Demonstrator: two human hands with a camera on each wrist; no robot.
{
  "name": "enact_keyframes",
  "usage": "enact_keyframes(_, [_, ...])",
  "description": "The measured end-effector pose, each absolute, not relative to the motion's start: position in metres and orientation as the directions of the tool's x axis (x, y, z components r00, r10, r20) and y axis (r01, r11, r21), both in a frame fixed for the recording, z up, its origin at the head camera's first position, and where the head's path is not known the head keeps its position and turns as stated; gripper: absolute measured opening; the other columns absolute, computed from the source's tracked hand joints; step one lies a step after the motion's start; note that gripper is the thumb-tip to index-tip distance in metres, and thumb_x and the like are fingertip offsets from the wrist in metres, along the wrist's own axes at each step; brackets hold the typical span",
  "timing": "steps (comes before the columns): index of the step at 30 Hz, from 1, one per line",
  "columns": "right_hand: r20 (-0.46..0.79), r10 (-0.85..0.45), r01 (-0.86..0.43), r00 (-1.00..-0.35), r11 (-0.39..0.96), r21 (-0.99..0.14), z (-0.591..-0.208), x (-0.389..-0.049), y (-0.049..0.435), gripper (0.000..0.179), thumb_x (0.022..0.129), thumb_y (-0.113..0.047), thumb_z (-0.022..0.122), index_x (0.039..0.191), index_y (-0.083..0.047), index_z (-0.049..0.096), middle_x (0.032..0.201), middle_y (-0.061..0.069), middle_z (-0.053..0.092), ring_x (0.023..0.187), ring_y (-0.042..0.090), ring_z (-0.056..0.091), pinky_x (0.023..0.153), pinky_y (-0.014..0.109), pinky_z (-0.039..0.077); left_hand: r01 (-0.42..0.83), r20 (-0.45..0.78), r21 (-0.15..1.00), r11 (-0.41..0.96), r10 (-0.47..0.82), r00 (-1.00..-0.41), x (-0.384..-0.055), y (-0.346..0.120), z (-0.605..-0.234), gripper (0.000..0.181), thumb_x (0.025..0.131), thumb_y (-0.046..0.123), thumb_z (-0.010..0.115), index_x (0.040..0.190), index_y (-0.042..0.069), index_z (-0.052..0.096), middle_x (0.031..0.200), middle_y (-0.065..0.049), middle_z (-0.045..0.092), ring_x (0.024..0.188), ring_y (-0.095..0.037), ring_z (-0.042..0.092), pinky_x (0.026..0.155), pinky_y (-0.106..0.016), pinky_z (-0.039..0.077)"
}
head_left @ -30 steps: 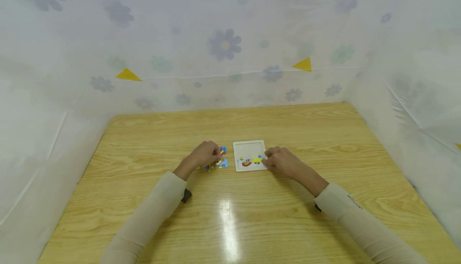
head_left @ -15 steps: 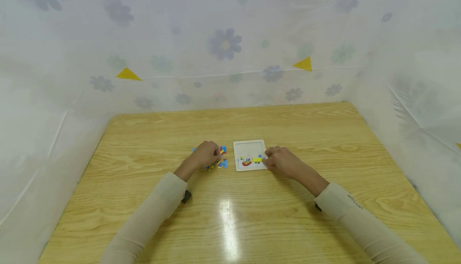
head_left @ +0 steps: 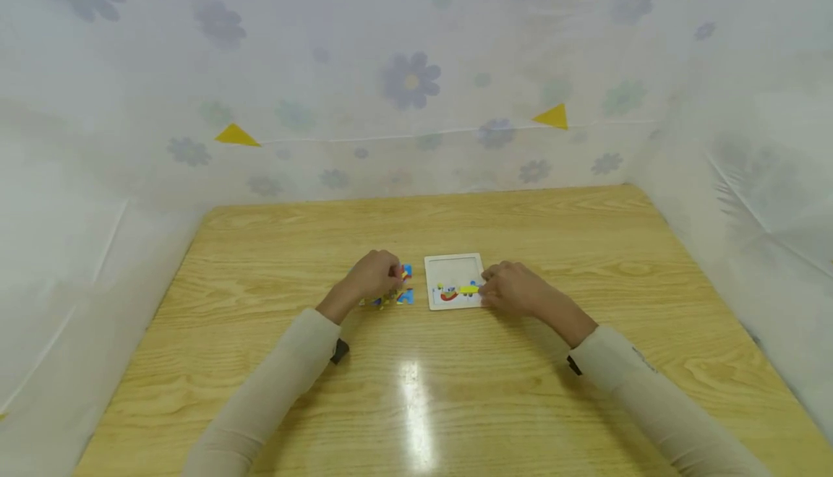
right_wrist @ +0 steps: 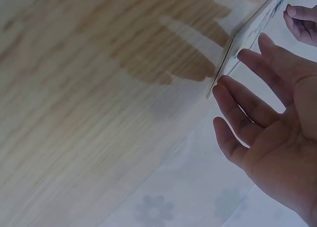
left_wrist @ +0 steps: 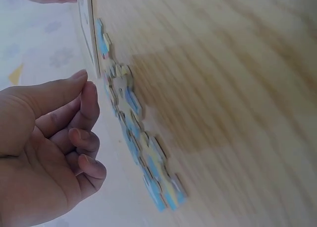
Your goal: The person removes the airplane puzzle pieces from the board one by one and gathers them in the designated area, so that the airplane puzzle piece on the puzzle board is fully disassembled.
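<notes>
My left hand (head_left: 374, 274) hovers over a cluster of loose jigsaw pieces (head_left: 406, 296) in the head view. In the left wrist view its thumb and index tips meet, the other fingers are curled, and nothing shows between them. Beneath it lie blue, yellow and pale jigsaw pieces (left_wrist: 131, 100), partly overlapping. To their right is a square white puzzle tray (head_left: 429, 282) with colourful fitted pieces (head_left: 450, 294) along its near side. My right hand (head_left: 517, 290) is at the tray's right edge; the right wrist view shows its fingers (right_wrist: 245, 115) extended, fingertips at the rim.
The pieces and tray lie on a wood-grain table (head_left: 416, 231). Flower-patterned white sheeting (head_left: 410, 29) hangs behind and along both sides, with yellow triangles (head_left: 237, 135) on it. A bright reflection runs down the table's near middle.
The view has shifted slightly. My left hand has risen a little over the pieces, and loose pieces near its fingers have shifted. The right hand stays at the tray's edge.
</notes>
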State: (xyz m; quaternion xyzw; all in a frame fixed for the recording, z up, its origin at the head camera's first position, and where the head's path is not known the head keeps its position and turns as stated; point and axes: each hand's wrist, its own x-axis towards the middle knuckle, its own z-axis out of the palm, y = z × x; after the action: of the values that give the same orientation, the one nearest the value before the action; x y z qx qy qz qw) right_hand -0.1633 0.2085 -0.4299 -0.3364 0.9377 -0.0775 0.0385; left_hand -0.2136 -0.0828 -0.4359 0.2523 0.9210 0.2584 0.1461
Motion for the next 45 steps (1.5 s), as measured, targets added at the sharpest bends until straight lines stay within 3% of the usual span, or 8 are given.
enact_keyframes(10, [0.021, -0.666, -0.662, -0.745, 0.737, -0.136, -0.433, -0.167, 0.208, 0.027, 0.086, -0.022, 0.069, 0.105, -0.004, 0.072, 0.113, 0.018, 0.066, 0.106, 0.033, 0.062, 0.091, 0.048, 0.049, 0.401, -0.149, 0.586, 0.704, 0.58, -0.801, -0.215, -0.059, -0.427, 0.007, 0.082, 0.009, 0.07, 0.087, 0.005, 0.066, 0.084, -0.003, 0.063, 0.072, -0.013, 0.056, 0.071, -0.027, 0.049])
enact_keyframes(16, [0.082, -0.682, -0.686, -0.727, 0.716, -0.129, -0.437, -0.167, 0.202, 0.031, 0.081, -0.021, 0.074, 0.108, -0.006, 0.071, 0.114, 0.02, 0.065, 0.105, 0.035, 0.062, 0.087, 0.049, 0.05, 0.432, -0.162, 0.56, 0.707, 0.605, -0.78, -0.212, -0.039, -0.422, 0.018, 0.078, 0.009, 0.076, 0.091, 0.003, 0.065, 0.081, -0.002, 0.061, 0.073, -0.013, 0.055, 0.07, -0.027, 0.047])
enact_keyframes(21, [0.057, -0.672, -0.674, -0.738, 0.728, -0.126, -0.433, -0.167, 0.199, 0.035, 0.081, -0.024, 0.074, 0.113, -0.01, 0.07, 0.121, 0.021, 0.062, 0.11, 0.038, 0.059, 0.086, 0.051, 0.05, 0.44, -0.187, 0.53, 0.725, 0.606, -0.773, -0.209, -0.024, -0.422, 0.024, 0.076, 0.012, 0.079, 0.094, 0.004, 0.064, 0.081, -0.001, 0.059, 0.074, -0.013, 0.053, 0.07, -0.027, 0.047])
enact_keyframes(23, [0.043, -0.677, -0.676, -0.735, 0.727, -0.12, -0.433, -0.167, 0.199, 0.035, 0.081, -0.024, 0.074, 0.113, -0.011, 0.07, 0.121, 0.021, 0.061, 0.111, 0.038, 0.058, 0.086, 0.052, 0.05, 0.438, -0.196, 0.528, 0.727, 0.606, -0.771, -0.208, -0.02, -0.422, 0.026, 0.076, 0.013, 0.08, 0.095, 0.004, 0.064, 0.081, -0.001, 0.059, 0.073, -0.014, 0.053, 0.078, -0.03, 0.049])
enact_keyframes(28, [-0.003, -0.675, -0.669, -0.738, 0.731, -0.133, -0.437, -0.169, 0.198, 0.033, 0.083, -0.023, 0.073, 0.113, -0.011, 0.07, 0.123, 0.02, 0.06, 0.113, 0.038, 0.057, 0.088, 0.05, 0.05, 0.421, -0.237, 0.5, 0.757, 0.587, -0.774, -0.207, -0.014, -0.424, 0.032, 0.074, 0.016, 0.081, 0.098, 0.004, 0.064, 0.083, -0.001, 0.059, 0.075, -0.014, 0.054, 0.081, -0.032, 0.05])
enact_keyframes(31, [-0.025, -0.668, -0.658, -0.744, 0.739, -0.148, -0.438, -0.169, 0.198, 0.032, 0.084, -0.022, 0.072, 0.113, -0.009, 0.07, 0.124, 0.02, 0.06, 0.114, 0.038, 0.056, 0.089, 0.049, 0.049, 0.396, -0.282, 0.476, 0.785, 0.563, -0.777, -0.205, -0.012, -0.426, 0.034, 0.073, 0.016, 0.082, 0.099, 0.005, 0.064, 0.089, -0.001, 0.061, 0.078, -0.015, 0.055, 0.07, -0.027, 0.049])
enact_keyframes(36, [-0.019, -0.67, -0.659, -0.742, 0.734, -0.164, -0.438, -0.169, 0.198, 0.031, 0.084, -0.021, 0.072, 0.112, -0.009, 0.071, 0.123, 0.022, 0.06, 0.112, 0.039, 0.057, 0.088, 0.05, 0.049, 0.378, -0.312, 0.447, 0.81, 0.538, -0.783, -0.203, -0.009, -0.429, 0.033, 0.07, 0.012, 0.081, 0.096, 0.005, 0.063, 0.097, -0.003, 0.064, 0.077, -0.016, 0.056, 0.066, -0.027, 0.049])
enact_keyframes(45, [0.081, -0.743, -0.748, -0.664, 0.661, -0.062, -0.445, -0.171, 0.199, 0.029, 0.079, -0.021, 0.076, 0.106, -0.009, 0.073, 0.112, 0.022, 0.065, 0.104, 0.036, 0.061, 0.084, 0.048, 0.052, 0.401, -0.295, 0.391, 0.828, 0.526, -0.798, -0.203, -0.004, -0.432, 0.033, 0.069, 0.014, 0.084, 0.093, 0.006, 0.063, 0.094, -0.003, 0.067, 0.076, -0.015, 0.057, 0.07, -0.032, 0.05])
